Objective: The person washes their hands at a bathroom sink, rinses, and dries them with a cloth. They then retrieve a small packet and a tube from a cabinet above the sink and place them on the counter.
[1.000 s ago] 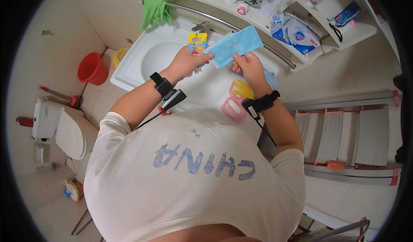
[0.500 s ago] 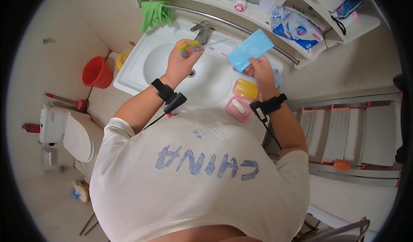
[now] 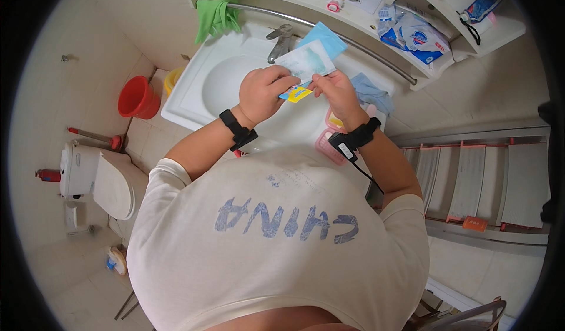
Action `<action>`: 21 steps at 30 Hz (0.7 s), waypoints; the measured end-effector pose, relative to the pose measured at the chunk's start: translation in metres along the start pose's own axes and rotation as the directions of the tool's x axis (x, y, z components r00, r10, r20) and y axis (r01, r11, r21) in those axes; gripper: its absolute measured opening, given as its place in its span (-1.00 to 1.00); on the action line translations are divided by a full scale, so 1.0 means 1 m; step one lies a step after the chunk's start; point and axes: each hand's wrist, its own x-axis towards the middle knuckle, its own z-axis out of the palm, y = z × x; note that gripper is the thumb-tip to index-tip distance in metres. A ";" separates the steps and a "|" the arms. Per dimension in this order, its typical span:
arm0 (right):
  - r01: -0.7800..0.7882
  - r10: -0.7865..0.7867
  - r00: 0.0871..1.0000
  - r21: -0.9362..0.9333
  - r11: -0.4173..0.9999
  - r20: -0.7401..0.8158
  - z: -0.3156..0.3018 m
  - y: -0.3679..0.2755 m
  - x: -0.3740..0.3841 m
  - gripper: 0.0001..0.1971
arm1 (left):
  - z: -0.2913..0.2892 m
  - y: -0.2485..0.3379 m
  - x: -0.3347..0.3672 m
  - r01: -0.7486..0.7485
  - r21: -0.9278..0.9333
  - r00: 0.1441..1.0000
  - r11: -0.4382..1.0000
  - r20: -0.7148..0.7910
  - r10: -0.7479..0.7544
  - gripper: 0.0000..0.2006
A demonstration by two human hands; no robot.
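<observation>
My left hand (image 3: 263, 92) is closed on one edge of a small flat packet (image 3: 311, 62), whitish and see-through with a yellow and blue printed end. My right hand (image 3: 339, 93) pinches at its other side, by the printed end. Behind the packet, partly covered by it, is a light blue flat pouch (image 3: 331, 38); my right fingers appear to keep hold of it too, though the grip is partly hidden. Both hands are over the right part of the white washbasin (image 3: 226, 87), close together. The metal tap (image 3: 281, 41) stands just beyond them.
Two pink soap dishes (image 3: 327, 142) lie by my right wrist, near a blue cloth (image 3: 372, 92). A metal rail (image 3: 329, 30) runs below a crowded shelf; a green cloth (image 3: 215, 19) hangs at its left. A red bucket (image 3: 138, 97) and toilet (image 3: 118, 184) are left, a ladder (image 3: 468, 184) right.
My hands have come together: the left moved right with the see-through packet, the right moved left with the blue pouch. The packet now overlaps the pouch.
</observation>
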 end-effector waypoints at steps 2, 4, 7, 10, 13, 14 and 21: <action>-0.044 0.039 0.996 -0.063 0.997 -0.076 -0.004 0.004 0.002 -0.80 | -0.001 -0.002 -0.004 0.046 -0.033 0.996 0.998 0.083 -0.043 -0.60; -0.076 0.064 0.989 -0.090 0.993 -0.131 -0.009 0.007 0.004 -0.80 | -0.001 -0.005 -0.010 0.188 -0.100 0.977 0.977 0.126 -0.175 -0.61; -0.076 0.063 0.985 -0.073 0.994 -0.159 -0.014 0.007 0.003 -0.79 | 0.002 -0.013 -0.017 0.387 -0.176 0.922 0.905 0.090 -0.377 -0.64; -0.068 0.058 0.986 -0.060 0.996 -0.157 -0.014 0.005 0.000 -0.79 | 0.009 -0.029 -0.014 0.483 -0.141 0.871 0.864 -0.026 -0.491 -0.67; -0.047 0.042 0.991 -0.035 0.998 -0.126 -0.009 0.004 -0.003 -0.78 | 0.010 -0.036 -0.010 0.768 -0.305 0.636 0.564 0.251 -0.730 -0.64; -0.032 0.030 0.994 -0.012 0.999 -0.109 -0.007 0.004 -0.003 -0.78 | 0.009 -0.034 -0.010 0.769 -0.373 0.625 0.519 0.270 -0.733 -0.65; -0.021 0.028 0.995 0.069 0.997 -0.094 0.002 0.005 -0.002 -0.77 | 0.003 -0.020 -0.002 0.748 -0.584 0.583 0.315 0.352 -0.732 -0.68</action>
